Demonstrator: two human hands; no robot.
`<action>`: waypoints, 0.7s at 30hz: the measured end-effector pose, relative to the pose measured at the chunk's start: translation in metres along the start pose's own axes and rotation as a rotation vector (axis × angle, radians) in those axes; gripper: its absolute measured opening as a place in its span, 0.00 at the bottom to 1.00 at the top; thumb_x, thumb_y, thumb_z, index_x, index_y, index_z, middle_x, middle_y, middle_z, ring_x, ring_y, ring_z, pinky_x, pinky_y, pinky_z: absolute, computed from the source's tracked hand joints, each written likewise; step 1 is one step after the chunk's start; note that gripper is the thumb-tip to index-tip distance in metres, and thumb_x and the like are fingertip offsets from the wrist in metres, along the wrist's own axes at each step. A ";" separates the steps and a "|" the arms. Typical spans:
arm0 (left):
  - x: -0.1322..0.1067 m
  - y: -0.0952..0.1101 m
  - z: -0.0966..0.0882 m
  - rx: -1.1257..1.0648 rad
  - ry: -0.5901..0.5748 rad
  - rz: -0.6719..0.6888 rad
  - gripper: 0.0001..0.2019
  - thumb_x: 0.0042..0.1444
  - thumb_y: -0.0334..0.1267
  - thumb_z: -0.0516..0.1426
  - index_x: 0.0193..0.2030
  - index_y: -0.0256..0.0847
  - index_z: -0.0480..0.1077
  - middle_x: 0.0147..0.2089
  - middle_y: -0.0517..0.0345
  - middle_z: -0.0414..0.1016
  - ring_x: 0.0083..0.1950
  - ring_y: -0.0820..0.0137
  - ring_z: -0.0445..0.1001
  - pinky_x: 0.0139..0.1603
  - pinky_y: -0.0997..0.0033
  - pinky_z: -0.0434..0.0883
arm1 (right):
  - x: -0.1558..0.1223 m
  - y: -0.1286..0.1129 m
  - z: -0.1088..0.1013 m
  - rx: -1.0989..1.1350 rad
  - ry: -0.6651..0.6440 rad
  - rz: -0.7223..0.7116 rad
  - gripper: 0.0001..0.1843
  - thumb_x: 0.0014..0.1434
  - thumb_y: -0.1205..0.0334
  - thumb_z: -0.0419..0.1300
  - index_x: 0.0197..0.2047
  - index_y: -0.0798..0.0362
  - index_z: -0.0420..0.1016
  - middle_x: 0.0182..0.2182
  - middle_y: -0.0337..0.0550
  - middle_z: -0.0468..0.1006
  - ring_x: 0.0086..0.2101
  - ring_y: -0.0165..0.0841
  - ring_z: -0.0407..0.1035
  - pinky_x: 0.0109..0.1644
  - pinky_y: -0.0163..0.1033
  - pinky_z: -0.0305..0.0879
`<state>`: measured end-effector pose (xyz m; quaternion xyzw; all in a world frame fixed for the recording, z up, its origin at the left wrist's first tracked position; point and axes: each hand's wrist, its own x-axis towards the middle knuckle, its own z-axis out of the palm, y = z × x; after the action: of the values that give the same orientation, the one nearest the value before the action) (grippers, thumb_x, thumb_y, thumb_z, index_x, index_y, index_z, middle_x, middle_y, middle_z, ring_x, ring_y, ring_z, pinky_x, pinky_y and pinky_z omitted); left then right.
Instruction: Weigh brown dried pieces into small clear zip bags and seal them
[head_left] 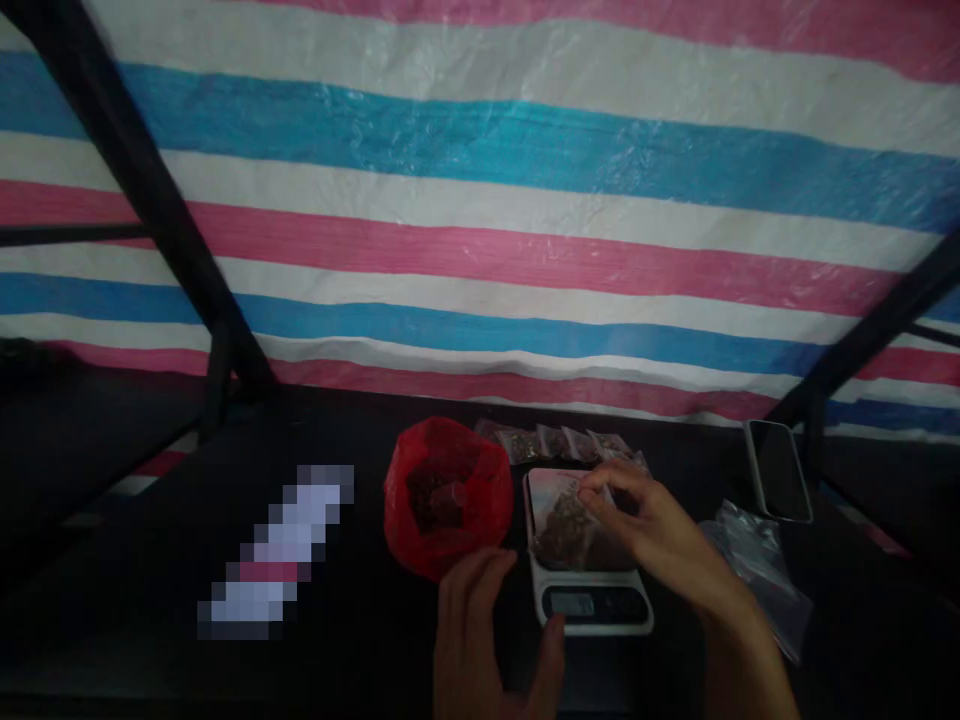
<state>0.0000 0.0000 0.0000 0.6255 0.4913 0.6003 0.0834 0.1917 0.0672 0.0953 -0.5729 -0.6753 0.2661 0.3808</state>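
A white digital kitchen scale (594, 625) lies on the dark table in front of me. On its platform rests a clear plastic bag (566, 535) with brownish dried bits in it. My right hand (652, 525) pinches the upper part of this bag between thumb and fingers. My left hand (491, 640) is held with its fingers apart, left of the scale's front and holding nothing. Its fingertips come near an open red plastic bag (409, 545), which has dark loose material inside and a small clear, boxy piece lying on it. The scale's display is too dim to read.
Several small filled bags (555, 443) lie in a row behind the scale. Flat clear plastic bags (761, 570) and a phone (780, 470) are at the right. A blurred-out item (277, 555) lies left. Dark frame bars (161, 200) and a striped sheet (487, 200) stand behind.
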 end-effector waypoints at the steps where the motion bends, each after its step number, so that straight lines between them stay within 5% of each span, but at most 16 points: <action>1: 0.003 0.000 0.000 0.022 -0.015 -0.023 0.24 0.62 0.43 0.62 0.65 0.45 0.68 0.60 0.43 0.76 0.61 0.51 0.76 0.58 0.47 0.78 | -0.003 -0.016 0.003 0.031 -0.058 -0.016 0.13 0.65 0.50 0.62 0.36 0.48 0.83 0.38 0.43 0.81 0.43 0.40 0.74 0.52 0.43 0.68; 5: 0.010 0.005 0.001 -0.056 -0.023 -0.281 0.37 0.56 0.43 0.65 0.72 0.44 0.61 0.68 0.40 0.72 0.68 0.47 0.73 0.64 0.41 0.75 | -0.013 -0.075 0.026 0.092 -0.249 -0.054 0.06 0.64 0.62 0.65 0.36 0.47 0.84 0.39 0.39 0.81 0.42 0.34 0.74 0.48 0.36 0.68; 9: 0.020 0.001 -0.010 -0.293 -0.006 -0.652 0.27 0.59 0.42 0.63 0.66 0.44 0.69 0.60 0.46 0.80 0.58 0.54 0.81 0.57 0.54 0.80 | -0.004 -0.101 0.053 0.168 -0.404 -0.068 0.05 0.64 0.65 0.67 0.37 0.46 0.85 0.38 0.35 0.84 0.39 0.31 0.76 0.45 0.33 0.68; 14: 0.031 -0.025 -0.036 -0.351 0.020 -0.718 0.14 0.59 0.44 0.63 0.49 0.41 0.75 0.40 0.55 0.81 0.40 0.63 0.82 0.42 0.67 0.80 | 0.031 -0.080 0.099 0.056 -0.104 -0.104 0.07 0.68 0.63 0.63 0.43 0.49 0.84 0.42 0.42 0.85 0.45 0.37 0.77 0.54 0.42 0.68; 21: 0.049 -0.041 -0.063 -0.216 0.198 -0.672 0.12 0.54 0.43 0.63 0.43 0.42 0.73 0.34 0.59 0.76 0.33 0.67 0.77 0.33 0.70 0.76 | 0.047 -0.049 0.152 -0.282 -0.209 -0.074 0.16 0.57 0.69 0.72 0.49 0.47 0.84 0.51 0.47 0.81 0.55 0.47 0.73 0.62 0.53 0.66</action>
<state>-0.0837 0.0254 0.0214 0.3555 0.6087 0.6457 0.2936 0.0365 0.1149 0.0579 -0.5645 -0.7624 0.2127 0.2342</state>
